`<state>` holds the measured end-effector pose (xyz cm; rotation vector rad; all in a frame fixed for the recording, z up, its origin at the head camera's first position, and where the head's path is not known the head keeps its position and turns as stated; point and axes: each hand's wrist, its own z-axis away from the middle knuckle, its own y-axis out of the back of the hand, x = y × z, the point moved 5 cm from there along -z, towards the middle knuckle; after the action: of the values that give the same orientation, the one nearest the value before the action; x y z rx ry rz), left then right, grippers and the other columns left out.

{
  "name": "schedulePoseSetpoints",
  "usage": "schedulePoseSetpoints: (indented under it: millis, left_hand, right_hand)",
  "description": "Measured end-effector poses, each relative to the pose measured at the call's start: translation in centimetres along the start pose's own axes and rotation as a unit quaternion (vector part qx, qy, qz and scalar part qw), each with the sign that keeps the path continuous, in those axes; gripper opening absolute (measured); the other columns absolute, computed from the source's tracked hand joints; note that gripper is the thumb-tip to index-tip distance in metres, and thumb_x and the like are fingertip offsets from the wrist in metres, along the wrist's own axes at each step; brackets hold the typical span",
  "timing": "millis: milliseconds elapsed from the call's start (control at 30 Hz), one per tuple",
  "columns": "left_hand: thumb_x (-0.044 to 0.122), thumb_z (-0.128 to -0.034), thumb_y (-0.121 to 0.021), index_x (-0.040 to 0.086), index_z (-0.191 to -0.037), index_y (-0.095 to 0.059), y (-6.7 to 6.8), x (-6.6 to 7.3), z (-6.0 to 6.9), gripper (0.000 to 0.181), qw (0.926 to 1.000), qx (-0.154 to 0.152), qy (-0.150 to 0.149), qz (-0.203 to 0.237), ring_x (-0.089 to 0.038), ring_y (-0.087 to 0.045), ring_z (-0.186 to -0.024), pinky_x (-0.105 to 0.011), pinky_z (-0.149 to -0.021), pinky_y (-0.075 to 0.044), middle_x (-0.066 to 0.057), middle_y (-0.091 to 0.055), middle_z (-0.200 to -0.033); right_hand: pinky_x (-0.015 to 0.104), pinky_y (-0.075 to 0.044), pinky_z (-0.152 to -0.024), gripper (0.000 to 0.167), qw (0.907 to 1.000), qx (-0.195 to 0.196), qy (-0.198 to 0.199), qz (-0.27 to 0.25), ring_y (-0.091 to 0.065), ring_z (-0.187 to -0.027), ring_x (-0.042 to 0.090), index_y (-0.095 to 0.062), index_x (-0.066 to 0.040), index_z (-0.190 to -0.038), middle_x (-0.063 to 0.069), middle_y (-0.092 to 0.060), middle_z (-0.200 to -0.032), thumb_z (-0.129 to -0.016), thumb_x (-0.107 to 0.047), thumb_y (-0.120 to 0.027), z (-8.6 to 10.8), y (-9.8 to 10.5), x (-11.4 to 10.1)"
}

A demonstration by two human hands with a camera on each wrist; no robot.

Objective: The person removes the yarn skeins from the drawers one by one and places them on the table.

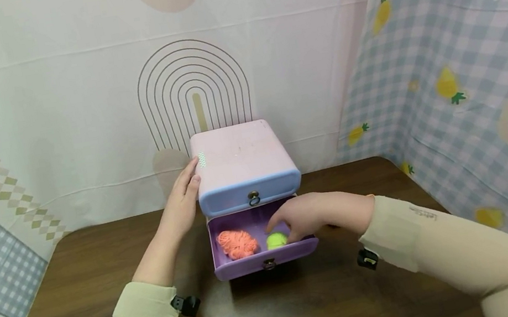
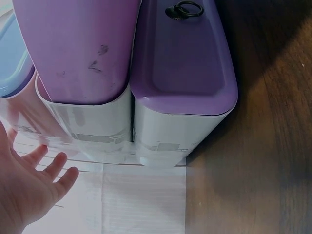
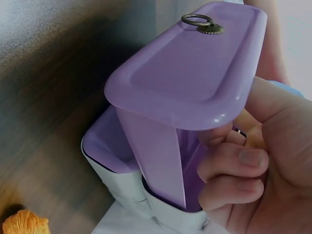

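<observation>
Inside the pulled-out purple drawer, we are seeing the right hand holding its fingers bent right by a green ball; whether it is actually gripping the ball, we cannot tell. A coral yarn bundle is lying left of the ball, same drawer. The left hand is resting against the left side of the pink cabinet, fingers extended, holding nothing. In the right wrist view, we are also spotting an orange yarn ball lying on the brown table.
</observation>
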<state>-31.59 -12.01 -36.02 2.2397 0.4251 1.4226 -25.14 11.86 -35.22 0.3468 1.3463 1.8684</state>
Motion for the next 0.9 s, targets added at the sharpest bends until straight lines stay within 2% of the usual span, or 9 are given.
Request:
schedulePoseSetpoints:
  millis: [67, 100, 300, 533, 767, 900]
  left_hand:
    - [0.046, -0.1068, -0.033, 0.030, -0.157, -0.030, 0.00, -0.05, 0.00, 0.053, 1.0000, 0.000, 0.001, 0.001, -0.031, -0.021, -0.148, -0.057, -0.117, -0.018, -0.008, -0.025, -0.162]
    - [0.047, -0.1068, -0.033, 0.031, -0.157, -0.030, 0.00, -0.07, 0.00, 0.053, 1.0000, 0.000, 0.001, 0.001, -0.031, -0.021, -0.148, -0.057, -0.117, -0.018, -0.008, -0.025, -0.162]
    - [0.047, -0.1066, -0.033, 0.031, -0.157, -0.031, -0.01, -0.10, -0.02, 0.053, 1.0000, 0.000, 0.002, 0.002, -0.031, -0.021, -0.148, -0.058, -0.117, -0.018, -0.008, -0.025, -0.162]
    - [0.048, -0.1066, -0.032, 0.030, -0.157, -0.030, 0.01, -0.01, -0.02, 0.053, 1.0000, 0.001, 0.000, 0.001, -0.033, -0.022, -0.148, -0.059, -0.116, -0.018, -0.010, -0.025, -0.162]
    - [0.047, -0.1067, -0.032, 0.029, -0.157, -0.030, -0.02, 0.00, -0.03, 0.054, 1.0000, -0.002, -0.002, 0.003, -0.032, -0.022, -0.148, -0.058, -0.117, -0.018, -0.011, -0.025, -0.162]
    - [0.047, -0.1067, -0.033, 0.029, -0.157, -0.030, -0.04, -0.04, -0.05, 0.054, 1.0000, -0.002, -0.002, 0.005, -0.032, -0.022, -0.148, -0.057, -0.117, -0.018, -0.010, -0.026, -0.162]
  right_hand:
    - [0.032, -0.047, -0.084, 0.043, 0.9999, -0.006, -0.007, 0.005, -0.054, -0.088, 0.009, -0.067, -0.026, -0.130, -0.010, -0.066, -0.105, -0.088, -0.020, -0.073, -0.25, -0.13, -0.03]
    - [0.033, -0.047, -0.084, 0.042, 0.9999, -0.009, -0.011, 0.005, -0.054, -0.088, 0.009, -0.067, -0.027, -0.130, -0.010, -0.066, -0.103, -0.089, -0.020, -0.073, -0.35, -0.19, -0.03]
    - [0.031, -0.046, -0.078, 0.040, 0.9997, -0.016, -0.019, 0.005, -0.052, -0.080, 0.010, -0.068, -0.027, -0.128, -0.010, -0.060, -0.089, -0.089, -0.019, -0.073, -0.74, -0.42, -0.20]
    - [0.029, -0.046, -0.072, 0.037, 0.9998, -0.013, -0.004, 0.014, -0.052, -0.076, 0.008, -0.068, -0.026, -0.126, -0.012, -0.061, -0.092, -0.090, -0.019, -0.073, -0.90, -0.35, -0.29]
    - [0.027, -0.043, -0.065, 0.038, 1.0000, 0.004, 0.004, 0.008, -0.049, -0.070, 0.007, -0.068, -0.027, -0.126, -0.010, -0.058, -0.082, -0.089, -0.021, -0.073, -0.66, -0.06, -0.16]
    - [0.028, -0.043, -0.068, 0.039, 0.9997, 0.024, 0.002, -0.004, -0.050, -0.073, 0.007, -0.068, -0.027, -0.125, -0.010, -0.059, -0.082, -0.087, -0.023, -0.074, -0.30, 0.45, 0.01]
